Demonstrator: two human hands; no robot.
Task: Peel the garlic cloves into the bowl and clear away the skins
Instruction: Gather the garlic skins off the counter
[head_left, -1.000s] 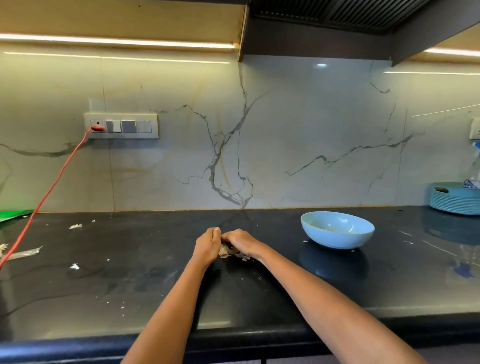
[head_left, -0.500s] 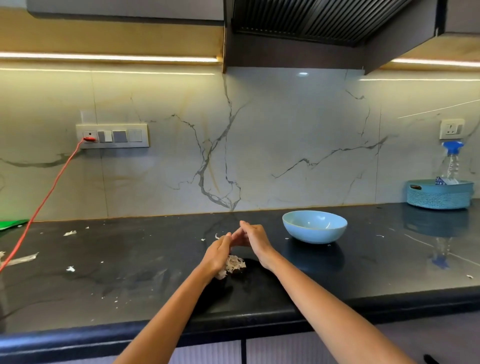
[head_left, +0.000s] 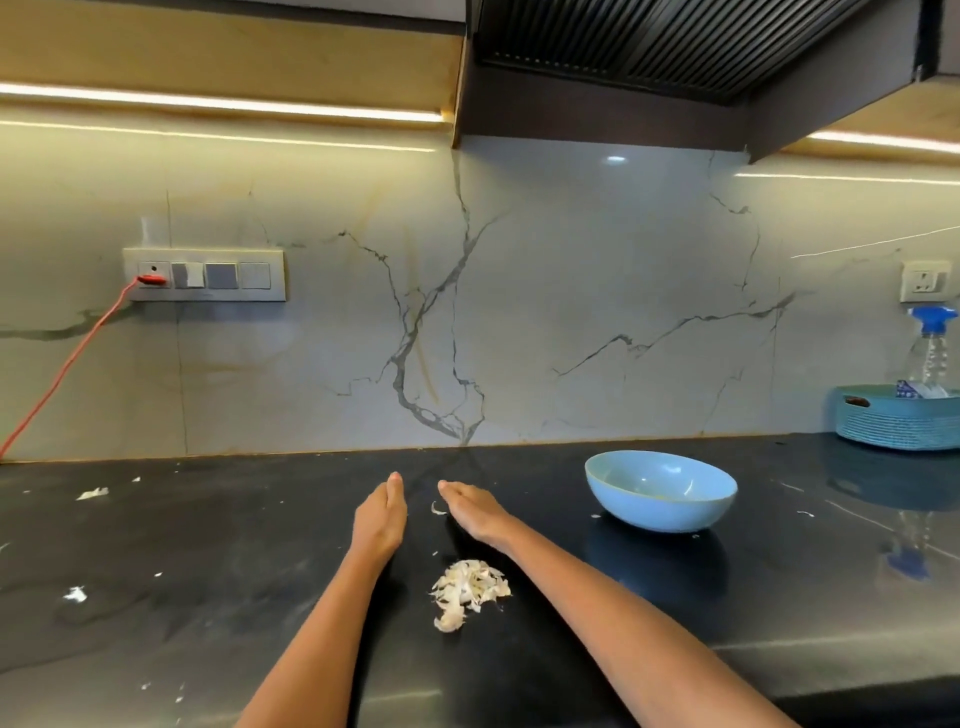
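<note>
The heap of garlic skins (head_left: 469, 591) lies on the black counter (head_left: 208, 597) near its front edge, between the two forearms and touching neither. One stray flake (head_left: 438, 508) sits farther back, between the hands. The left hand (head_left: 381, 517) and right hand (head_left: 474, 506) stand edge-down on the surface beyond the heap, fingers straight and held together, holding nothing, palms facing each other with a gap between.

The blue bowl (head_left: 661, 490) stands to the right of the right hand, toward the back edge; whether it holds peeled cloves cannot be told from this angle.

Judging by this, peeling is over and clearing the skins is in hand. The next move likely calls for both palms to draw toward the front edge, sweeping the flake into the heap, then cupping the lot. More scraps (head_left: 76, 594) lie well apart toward the left edge and need collecting too.
</note>
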